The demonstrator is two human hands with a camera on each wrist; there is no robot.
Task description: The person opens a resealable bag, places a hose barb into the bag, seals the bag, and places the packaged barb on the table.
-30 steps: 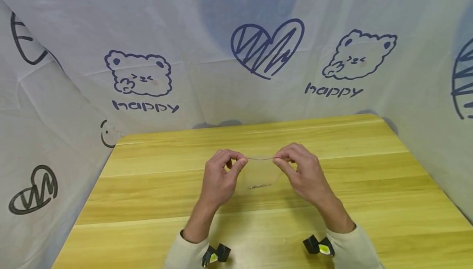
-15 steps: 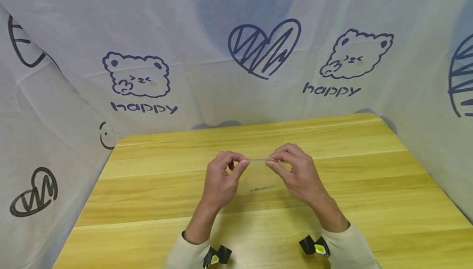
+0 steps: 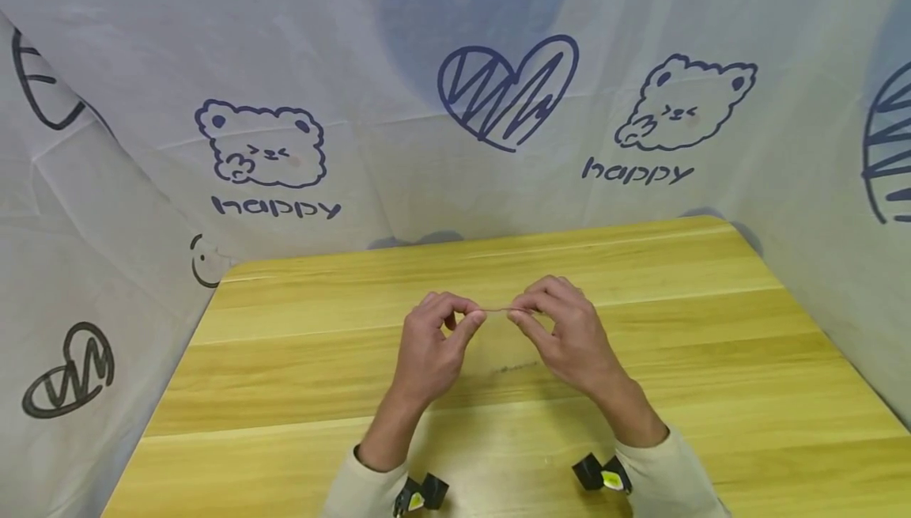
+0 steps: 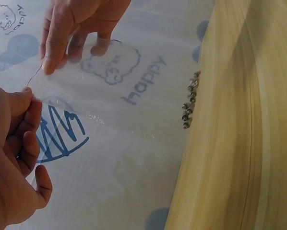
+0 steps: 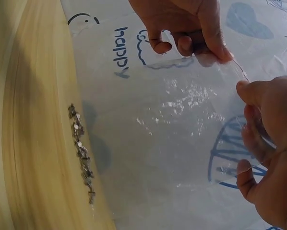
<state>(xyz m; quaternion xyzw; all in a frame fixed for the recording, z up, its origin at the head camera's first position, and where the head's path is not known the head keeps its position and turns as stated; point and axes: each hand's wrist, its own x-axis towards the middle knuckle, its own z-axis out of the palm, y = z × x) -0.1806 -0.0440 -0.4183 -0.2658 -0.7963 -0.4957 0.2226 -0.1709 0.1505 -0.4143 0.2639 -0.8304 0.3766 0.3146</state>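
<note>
A clear plastic zip bag (image 5: 170, 120) hangs between my hands above the table, its thin red seal line (image 3: 495, 310) stretched along the top. My left hand (image 3: 432, 353) pinches one end of that edge between thumb and index finger. The other end is pinched by my right hand (image 3: 575, 338), only a short span apart. Small dark metal pieces (image 4: 190, 101) lie in a row along the bag's bottom; they resemble screws, but their exact kind is too small to tell. Both wrist views show the bag's film nearly see-through, with light glinting on it.
Below is a wood-grain table (image 3: 285, 376) with rounded far corners. A white cloth (image 3: 398, 154) printed with bears, hearts and "happy" hangs behind and at the sides. Black wrist-worn devices (image 3: 602, 474) sit by both cream sleeves.
My right hand has moved left along the bag's top edge, and my left hand slightly right, so the span between them is shorter. The metal pieces swung a little to the right.
</note>
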